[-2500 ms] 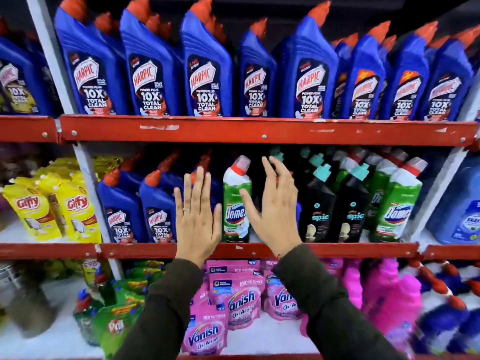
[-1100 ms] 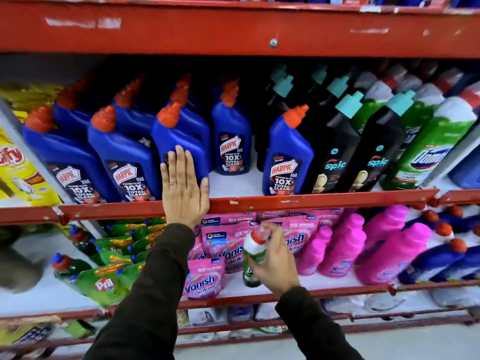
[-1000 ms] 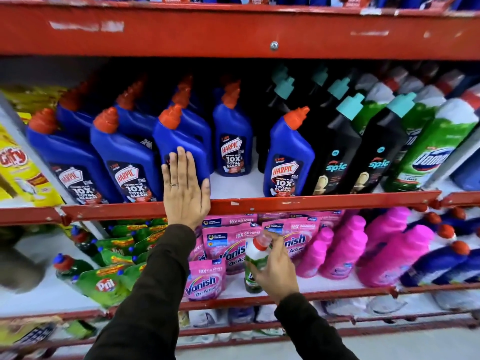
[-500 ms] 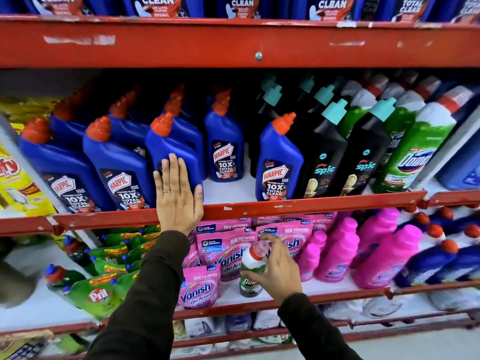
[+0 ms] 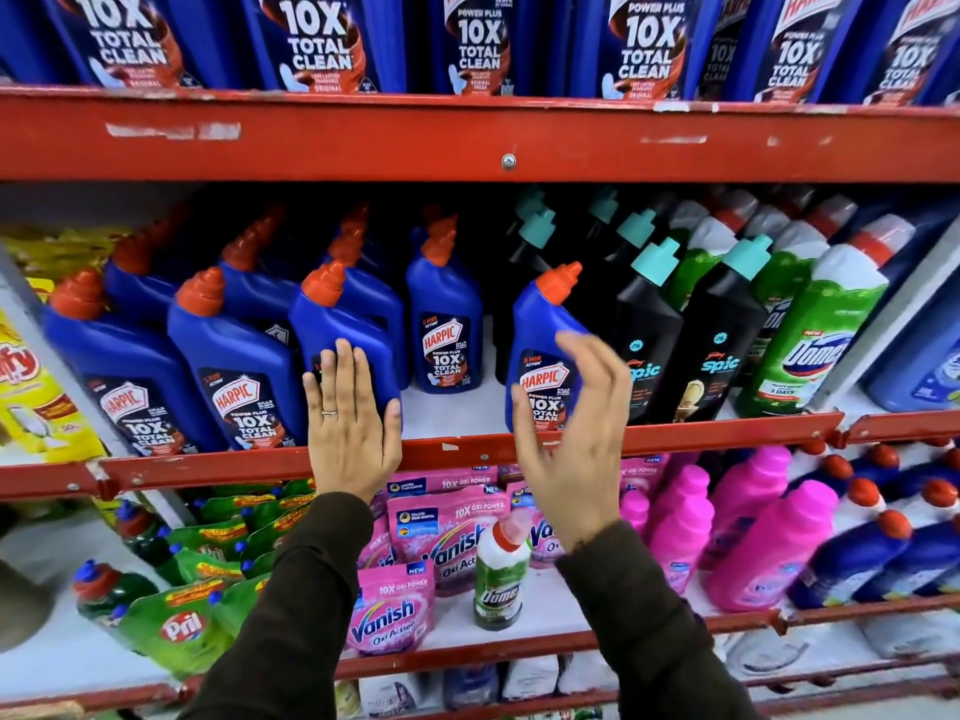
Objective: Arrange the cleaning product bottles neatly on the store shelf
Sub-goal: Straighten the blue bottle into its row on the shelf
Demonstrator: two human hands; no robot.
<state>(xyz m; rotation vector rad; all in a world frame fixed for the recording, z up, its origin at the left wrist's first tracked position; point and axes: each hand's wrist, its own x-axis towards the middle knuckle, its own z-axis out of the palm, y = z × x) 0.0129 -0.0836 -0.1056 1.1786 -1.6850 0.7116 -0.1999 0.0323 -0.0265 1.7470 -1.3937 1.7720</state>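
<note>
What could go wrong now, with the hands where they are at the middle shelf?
1. The right hand is open in front of the lone Harpic bottle, which stands near the shelf's front edge; a clumsy grab might tip it off.
2. The small Domex bottle stands among the Vanish pouches one shelf below and could be forgotten there.

Inside a shop: red metal shelves (image 5: pixel 467 142) stocked in rows with Harpic bottles (image 5: pixel 447 330), Spic bottles (image 5: pixel 644 335), pink bottles (image 5: pixel 769 548) and Vanish pouches (image 5: pixel 389 610).

Both arms wear dark olive-brown sleeves (image 5: pixel 291 605) to the wrists; the left hand (image 5: pixel 349 433) bears a thin ring (image 5: pixel 329 413).
</note>
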